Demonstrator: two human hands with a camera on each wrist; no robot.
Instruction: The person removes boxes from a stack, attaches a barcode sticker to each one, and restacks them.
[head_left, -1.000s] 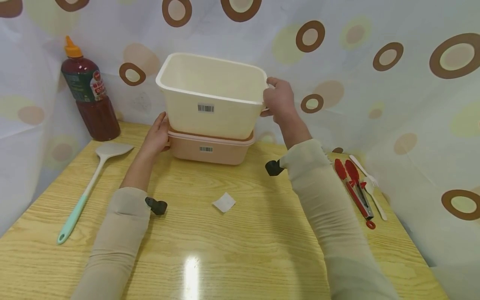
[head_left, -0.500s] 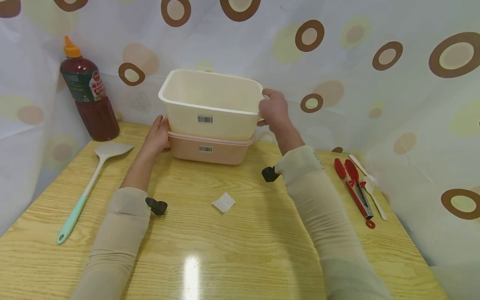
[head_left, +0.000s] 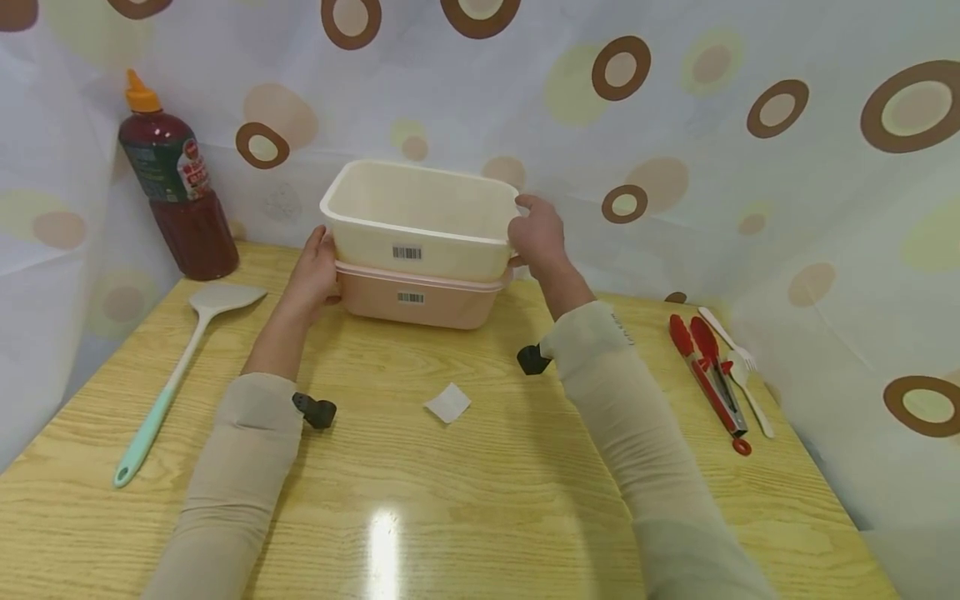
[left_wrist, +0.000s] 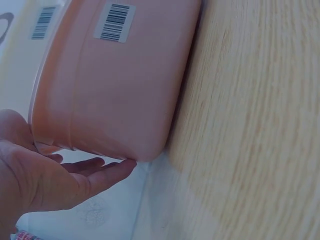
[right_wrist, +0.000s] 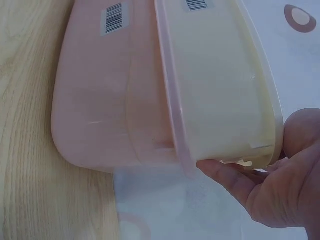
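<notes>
A cream plastic storage bin [head_left: 408, 250] with a barcode label sits partway inside a pink storage bin [head_left: 450, 304], which stands on the table against the back wall. My right hand [head_left: 538, 236] grips the cream bin's right end, thumb at the rim and fingers beneath its handle, as the right wrist view shows. At the pink bin's left end, my left hand [head_left: 309, 271] holds the rim between thumb and fingers. In the left wrist view its fingers [left_wrist: 112, 177] extend along the end wall. The pink bin's inside is hidden by the cream one.
A sauce bottle [head_left: 180, 192] stands at the back left, near a spatula [head_left: 172, 371] with a mint handle. Red-tipped tongs [head_left: 708, 379] lie at right beside a white fork [head_left: 727, 337] and a pale utensil [head_left: 750, 400]. A small white paper [head_left: 448, 403] lies mid-table.
The cream bin has sunk lower into the pink bin, and my right hand has come down and slightly left with it. My left hand and the pink bin have stayed put.
</notes>
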